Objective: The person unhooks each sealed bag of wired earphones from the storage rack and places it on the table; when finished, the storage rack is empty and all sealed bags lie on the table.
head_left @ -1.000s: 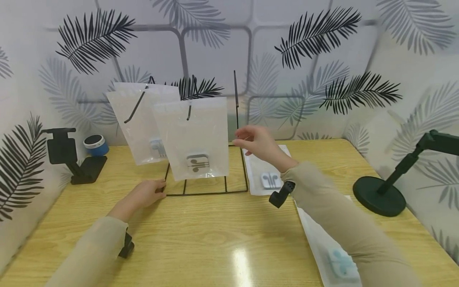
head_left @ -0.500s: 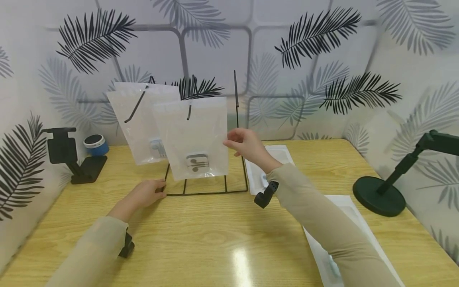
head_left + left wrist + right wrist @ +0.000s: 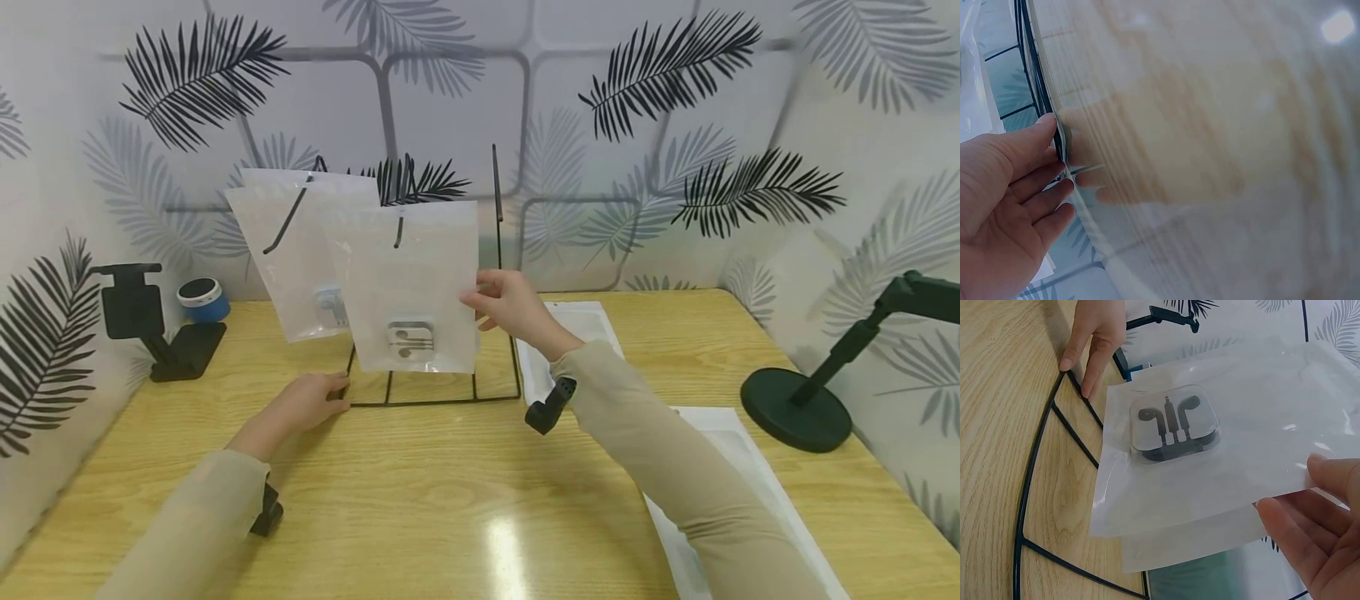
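In the head view, a white plastic bag [image 3: 412,275] with boxed earphones [image 3: 410,340] at its bottom hangs from a hook of a black wire rack [image 3: 431,403]. My right hand [image 3: 513,307] pinches its right edge, thumb in front and fingers behind. The right wrist view shows the earphones [image 3: 1174,422] through the plastic, and another bag layer [image 3: 1191,544] behind. My left hand [image 3: 303,406] grips the front left corner of the rack base, thumb and fingertips on the wire [image 3: 1039,75]. Further left, more white bags [image 3: 288,250] hang from another hook.
One white bag [image 3: 573,312] lies right of the rack, and another [image 3: 750,467] lies partly under my right forearm. A black stand [image 3: 795,408] is at the right. A phone holder [image 3: 135,308] and a blue-and-white round device [image 3: 204,300] stand at the back left.
My right hand has moved left from beside the rack's right upright onto the front bag's edge. That bag has turned slightly. My left hand stays at the rack corner.
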Demonstrator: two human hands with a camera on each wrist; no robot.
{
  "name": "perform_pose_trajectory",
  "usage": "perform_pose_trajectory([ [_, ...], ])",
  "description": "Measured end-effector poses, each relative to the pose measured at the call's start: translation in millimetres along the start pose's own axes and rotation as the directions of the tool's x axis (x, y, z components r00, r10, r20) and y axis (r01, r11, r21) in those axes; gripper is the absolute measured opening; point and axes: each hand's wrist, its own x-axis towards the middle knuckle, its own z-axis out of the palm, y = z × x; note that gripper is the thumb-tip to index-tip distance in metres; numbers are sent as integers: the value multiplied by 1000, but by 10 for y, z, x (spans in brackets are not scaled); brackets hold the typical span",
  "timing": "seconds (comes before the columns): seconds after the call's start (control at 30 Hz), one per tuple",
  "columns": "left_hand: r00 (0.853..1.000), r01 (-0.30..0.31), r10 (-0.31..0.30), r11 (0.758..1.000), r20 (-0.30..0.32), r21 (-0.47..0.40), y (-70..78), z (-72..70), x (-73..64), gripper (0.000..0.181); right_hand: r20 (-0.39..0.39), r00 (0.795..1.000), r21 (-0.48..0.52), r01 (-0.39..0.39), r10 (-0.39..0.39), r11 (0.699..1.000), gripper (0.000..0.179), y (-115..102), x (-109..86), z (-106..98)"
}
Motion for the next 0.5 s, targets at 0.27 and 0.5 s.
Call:
perform_pose_trajectory([
  [0.27, 1000, -8, 8, 1000, -10, 2, -10, 4, 1, 45, -7, 999, 11, 35, -35, 999, 23, -14, -19, 18],
  [0.5, 1000, -1, 1, 1000, -2, -1, -19, 10, 4, 46, -10, 998, 8, 65, -65, 998, 14, -15, -57, 32],
])
